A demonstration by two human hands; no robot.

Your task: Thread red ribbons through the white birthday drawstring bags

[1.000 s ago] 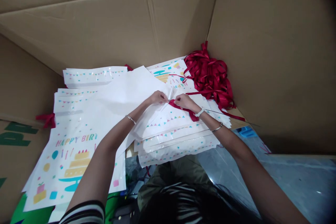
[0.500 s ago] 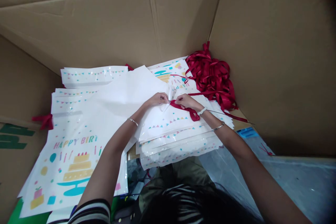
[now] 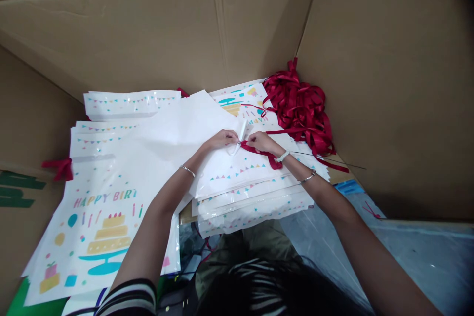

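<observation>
My left hand pinches the white edge of a printed bag at the top of the stack. A narrow white fold of it stands up between my hands. Close by on the right, my right hand grips a red ribbon, its fingers closed near the left fingertips. One end of the ribbon meets the bag's edge there; the rest hangs in a loop below the right hand. A thin dark wire or cord runs out to the right from behind the right wrist.
Red ribbons lie heaped in a pile at the back right. Birthday-print bags overlap on the left, with a red ribbon bow at their edge. Cardboard walls enclose the back and sides. Clear plastic lies lower right.
Both hands stay almost in place, still pinching. The white fold between them has shifted slightly and leans more to the right. The view has moved a little.
</observation>
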